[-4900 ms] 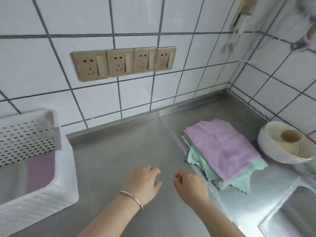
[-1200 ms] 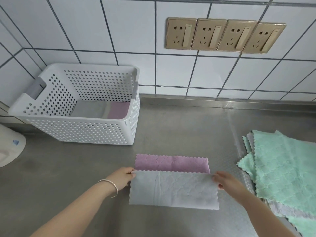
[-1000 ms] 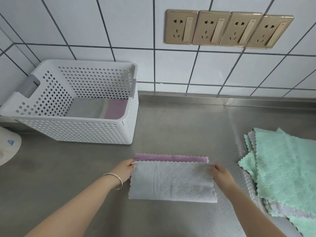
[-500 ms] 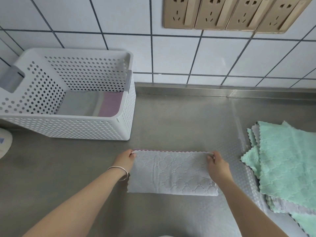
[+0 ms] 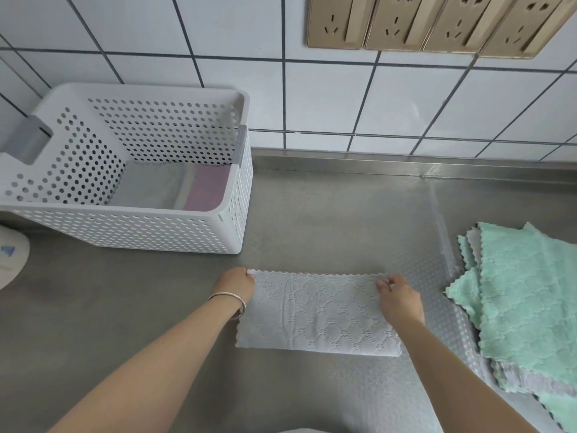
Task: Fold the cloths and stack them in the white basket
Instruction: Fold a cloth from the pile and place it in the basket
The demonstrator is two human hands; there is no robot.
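Note:
A cloth (image 5: 318,314), grey side up and folded in half, lies flat on the steel counter in front of me. My left hand (image 5: 235,284) pinches its far left corner and my right hand (image 5: 401,296) pinches its far right corner. The white perforated basket (image 5: 131,226) stands to the left against the wall, with a folded grey and purple cloth (image 5: 206,192) on its floor. A pile of unfolded green and grey cloths (image 5: 524,304) lies at the right.
The tiled wall with a row of gold sockets (image 5: 434,23) runs behind the counter (image 5: 312,214). A white round object (image 5: 11,260) shows at the left edge, beside the basket.
Both hands carried the near edge of the cloth over to the far edge, covering the purple side. The cloth now lies folded in half with edges aligned.

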